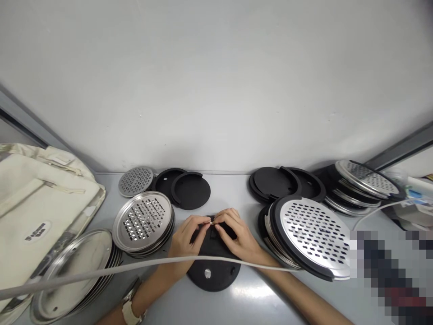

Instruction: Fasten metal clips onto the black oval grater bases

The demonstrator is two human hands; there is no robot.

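Note:
A black round disc lies flat on the table in front of me, with a shiny silver spot near its lower edge. Over its far edge, my left hand and my right hand meet with thumbs and fingertips pinched. Between them shows a tiny shiny piece, too small to name, and both hands seem to hold it. Left of my hands stands a stack topped by a round metal grater plate. To the right, a perforated metal grater plate with a black rim tops another stack.
A white cable crosses above my forearms. Smooth metal discs and a cream bag occupy the left. Along the wall lie black round covers, more black covers and stacked graters. The lower right corner is pixelated.

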